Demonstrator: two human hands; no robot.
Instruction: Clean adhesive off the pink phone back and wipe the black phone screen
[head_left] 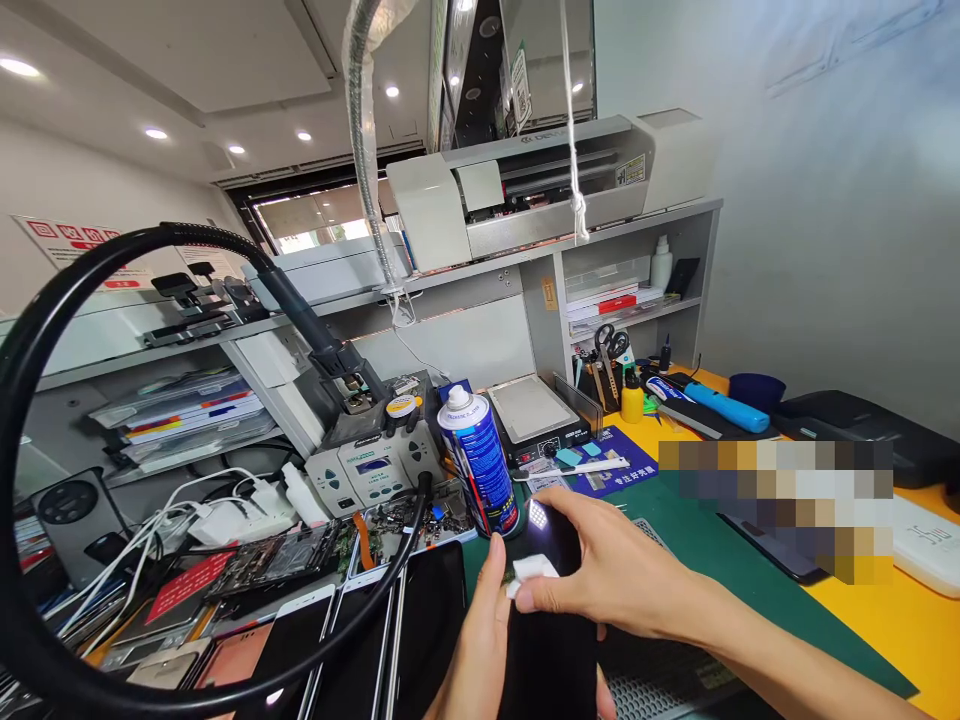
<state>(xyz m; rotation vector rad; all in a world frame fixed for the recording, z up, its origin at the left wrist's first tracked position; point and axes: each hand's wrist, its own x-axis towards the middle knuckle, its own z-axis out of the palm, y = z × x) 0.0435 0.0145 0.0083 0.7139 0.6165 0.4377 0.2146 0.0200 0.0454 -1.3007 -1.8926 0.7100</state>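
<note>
Head view: a black phone (pixel 551 655) is clasped by the left hand (pixel 478 645), a white pad (pixel 534 570) pinched by the right hand (pixel 626 570).

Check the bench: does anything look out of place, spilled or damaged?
No spill or clear damage shows. The stripped circuit boards lie heaped untidily left of the spray can, and the black hose loops untidily before them. Part of the right side is masked.

Glossy black screen (pixel 546 650), matt green mat (pixel 709 550)
</note>
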